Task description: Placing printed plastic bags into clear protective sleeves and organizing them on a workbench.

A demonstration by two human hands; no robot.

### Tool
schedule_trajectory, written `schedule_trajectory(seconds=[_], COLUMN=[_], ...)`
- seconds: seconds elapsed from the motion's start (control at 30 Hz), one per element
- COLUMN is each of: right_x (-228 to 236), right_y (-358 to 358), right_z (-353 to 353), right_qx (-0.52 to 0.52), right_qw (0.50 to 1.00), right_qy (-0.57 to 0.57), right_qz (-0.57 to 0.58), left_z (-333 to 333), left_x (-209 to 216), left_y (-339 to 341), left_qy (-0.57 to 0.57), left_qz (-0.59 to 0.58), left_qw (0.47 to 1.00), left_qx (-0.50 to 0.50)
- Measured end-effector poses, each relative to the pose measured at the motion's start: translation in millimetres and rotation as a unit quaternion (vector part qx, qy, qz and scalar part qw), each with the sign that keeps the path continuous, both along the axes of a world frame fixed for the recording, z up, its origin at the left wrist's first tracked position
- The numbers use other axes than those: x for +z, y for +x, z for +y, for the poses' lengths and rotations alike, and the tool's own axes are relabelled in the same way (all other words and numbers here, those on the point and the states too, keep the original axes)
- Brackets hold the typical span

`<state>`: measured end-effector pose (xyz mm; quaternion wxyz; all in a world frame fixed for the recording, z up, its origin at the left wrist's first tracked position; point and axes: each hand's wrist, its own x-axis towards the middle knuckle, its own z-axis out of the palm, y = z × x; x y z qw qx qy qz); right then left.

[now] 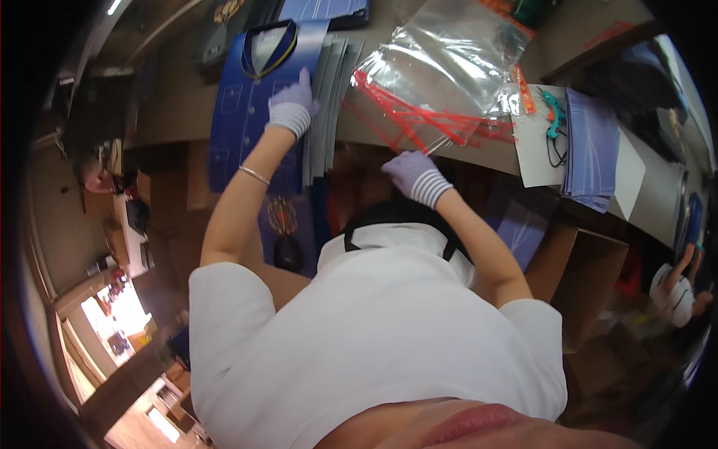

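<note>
A blue flat piece made like a shirt front [241, 88], with a dark collar edged in yellow, buttons and pockets, lies at the left of the table. My left hand [295, 105], in a lavender glove with a striped cuff, rests on its right side, the index finger stretched out. Beside it fans a stack of grey sheets [327, 105]. My right hand [420, 176], gloved alike, is closed at the table's front edge. It is just below clear plastic bags [449, 63] with red strips [419, 120]; what its fingers hold, if anything, is hidden.
To the right, a pile of bluish-purple printed sheets [591, 146] lies beside a teal tool [553, 116] with a dark cord. More blue printed pieces [325, 9] lie at the back. An open cardboard box [580, 277] stands below the table's right side. Another person [673, 292] is at far right.
</note>
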<state>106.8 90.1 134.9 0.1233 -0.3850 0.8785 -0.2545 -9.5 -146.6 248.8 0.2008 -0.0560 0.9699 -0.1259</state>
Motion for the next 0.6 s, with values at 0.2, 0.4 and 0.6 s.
schedule_trajectory(seconds=[0.2, 0.4, 0.6], right_x=[38.5, 129.8, 78.4], right_y=[30.3, 29.9, 22.6], right_z=[-18.5, -40.8, 23.6], right_qx=[-0.072, -0.209, -0.432], right_qw=[0.994, 0.952, 0.845], right_qy=[-0.075, -0.210, -0.268], right_qz=[-0.043, -0.083, 0.167], left_z=[22.3, 96.0, 155.9], left_x=[64.2, 187.4, 137.2], left_y=[-0.6, 12.6, 17.0], left_qy=[-0.025, 0.349, 0.772], left_qz=[0.170, 0.437, 0.269], left_qw=[0.984, 0.822, 0.563], left_qx=[-0.053, -0.105, -0.117])
